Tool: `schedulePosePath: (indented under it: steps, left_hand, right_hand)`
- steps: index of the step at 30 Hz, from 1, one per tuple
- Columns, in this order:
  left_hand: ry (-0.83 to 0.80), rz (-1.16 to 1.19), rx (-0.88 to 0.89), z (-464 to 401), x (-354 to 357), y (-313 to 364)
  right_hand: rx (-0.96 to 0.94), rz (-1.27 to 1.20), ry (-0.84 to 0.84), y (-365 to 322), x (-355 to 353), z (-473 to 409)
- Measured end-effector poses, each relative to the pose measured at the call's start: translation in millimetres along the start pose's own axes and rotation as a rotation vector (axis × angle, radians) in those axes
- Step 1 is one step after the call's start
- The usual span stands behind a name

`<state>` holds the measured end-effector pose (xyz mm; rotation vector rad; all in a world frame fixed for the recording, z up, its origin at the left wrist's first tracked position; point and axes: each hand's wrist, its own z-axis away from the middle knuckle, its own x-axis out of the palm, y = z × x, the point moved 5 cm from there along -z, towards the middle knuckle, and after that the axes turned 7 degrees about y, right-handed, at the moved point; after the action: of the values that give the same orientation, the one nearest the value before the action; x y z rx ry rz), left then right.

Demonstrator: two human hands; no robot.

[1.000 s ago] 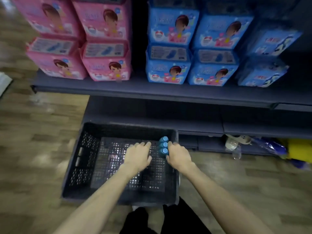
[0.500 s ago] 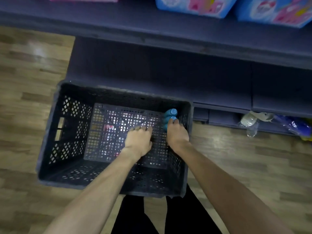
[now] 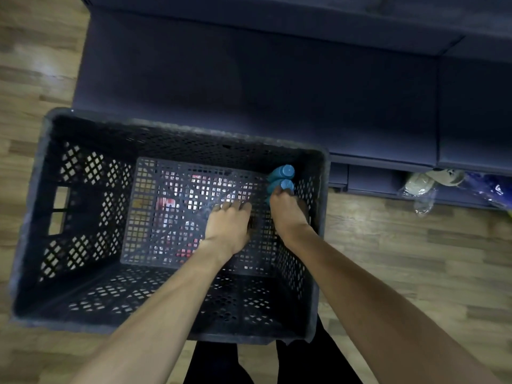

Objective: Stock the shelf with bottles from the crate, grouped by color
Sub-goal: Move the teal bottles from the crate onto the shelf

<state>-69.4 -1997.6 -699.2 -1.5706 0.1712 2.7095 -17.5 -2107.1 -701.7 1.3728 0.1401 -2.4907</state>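
A black mesh crate (image 3: pixel 33 217) stands on the floor below me. In its far right corner stand blue-capped bottles (image 3: pixel 284 176), two caps showing. My right hand (image 3: pixel 288 214) reaches down beside the right wall and closes over the nearest blue bottle, fingertips at its cap; that bottle is mostly hidden under the hand. My left hand (image 3: pixel 228 227) is just to the left, palm down, fingers bent onto the mesh floor, with nothing seen in it. The dark bottom shelf (image 3: pixel 249 79) lies right behind the crate.
Wood floor (image 3: pixel 401 259) surrounds the crate. A crumpled clear plastic bag (image 3: pixel 421 189) and blue wrapping (image 3: pixel 487 187) lie under the shelf base at the right. My dark trouser legs (image 3: pixel 219 364) are at the near crate edge.
The view has tilted down, so the pink and blue packs on the upper shelf have left the frame. My right hand has slid over the nearest of the blue bottles; the left hand stays beside it.
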Motion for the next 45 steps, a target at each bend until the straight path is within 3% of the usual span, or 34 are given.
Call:
schedulePosePath:
  steps: [6,11,19,25,28,31,45]
  left_hand:
    - [0.002,0.022,-0.010,-7.0,23.3,-0.1]
    - [0.019,0.045,-0.021,-4.6,33.2,-3.4]
    - [0.017,0.083,-0.035,18.1,6.5,-11.1]
    - [0.031,0.065,-0.038,36.1,-53.2,-10.4]
    - [0.102,0.057,-0.025,43.9,-97.1,-9.0]
    - [0.191,0.052,-0.016,50.2,-141.3,-13.7]
    - [0.599,-0.094,0.230,100.3,-345.9,2.8]
  right_hand:
    - [0.037,-0.006,-0.071,-3.2,21.9,-7.7]
    - [0.017,-0.040,-0.033,-8.9,33.9,-12.7]
    - [0.021,-0.117,-0.034,-4.6,1.0,8.7]
    - [0.067,-0.376,0.165,14.7,-62.3,54.6]
    - [0.005,-0.639,0.304,23.9,-105.4,82.1]
    - [-0.055,-0.725,0.408,31.1,-147.7,105.1]
    - [-0.228,-0.387,0.669,55.3,-318.7,179.6]
